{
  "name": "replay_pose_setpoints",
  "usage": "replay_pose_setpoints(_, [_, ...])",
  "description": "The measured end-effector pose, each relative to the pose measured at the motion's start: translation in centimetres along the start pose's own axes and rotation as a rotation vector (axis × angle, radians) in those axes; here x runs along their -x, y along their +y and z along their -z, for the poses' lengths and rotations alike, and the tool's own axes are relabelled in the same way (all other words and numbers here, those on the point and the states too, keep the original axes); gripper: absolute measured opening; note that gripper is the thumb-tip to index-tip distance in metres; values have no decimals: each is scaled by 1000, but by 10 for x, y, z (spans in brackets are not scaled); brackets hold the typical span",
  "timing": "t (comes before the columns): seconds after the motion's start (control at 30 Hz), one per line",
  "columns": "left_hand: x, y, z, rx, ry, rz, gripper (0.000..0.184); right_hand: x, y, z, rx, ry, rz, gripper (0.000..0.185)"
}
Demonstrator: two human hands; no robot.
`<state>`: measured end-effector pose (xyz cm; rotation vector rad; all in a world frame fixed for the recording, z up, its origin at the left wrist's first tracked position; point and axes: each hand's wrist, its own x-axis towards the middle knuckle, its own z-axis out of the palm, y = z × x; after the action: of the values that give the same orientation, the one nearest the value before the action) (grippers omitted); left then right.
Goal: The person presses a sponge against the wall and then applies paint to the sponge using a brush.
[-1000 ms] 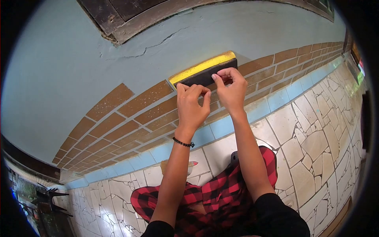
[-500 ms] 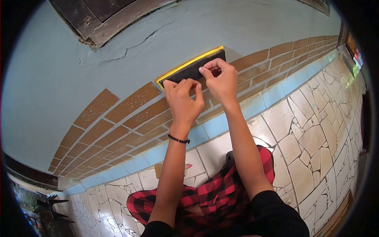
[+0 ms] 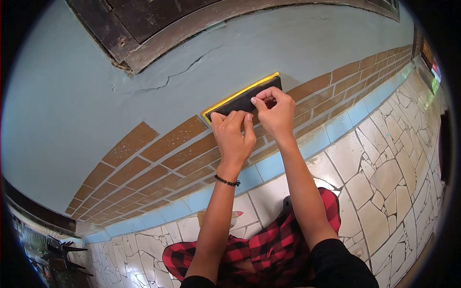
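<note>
A long rectangular sponge pad, yellow along its upper edge and black on the side facing me, lies against the grey wall at the top of a brown brick pattern. My left hand is at its lower left part, fingers bent and closed at the black backing. Thumb and forefinger of my right hand are pinched at the backing, right of the middle. Exactly what the fingertips grip on it is partly hidden. Brown bricks with pale joints show left of and below the pad.
A dark wooden frame sits above, with a crack in the wall beneath it. Light-blue tiles edge the wall's foot. On the stone-tiled floor, a flat object with a red tip lies partly behind my left forearm.
The view has tilted up a little, so the wall, pad and hands appear lower and slightly further right. Both hands keep their places on the pad.
</note>
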<state>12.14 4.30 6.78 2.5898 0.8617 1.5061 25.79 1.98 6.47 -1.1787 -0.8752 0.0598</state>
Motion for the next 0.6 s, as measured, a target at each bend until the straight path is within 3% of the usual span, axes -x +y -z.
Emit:
replay_pose_setpoints(0.1, [4, 5, 2, 18, -10, 28, 21, 6, 1, 2, 17, -1, 14, 11])
replay_pose_setpoints(0.6, [1, 12, 1, 101, 24, 122, 15, 5, 5, 8, -15, -67, 47, 11])
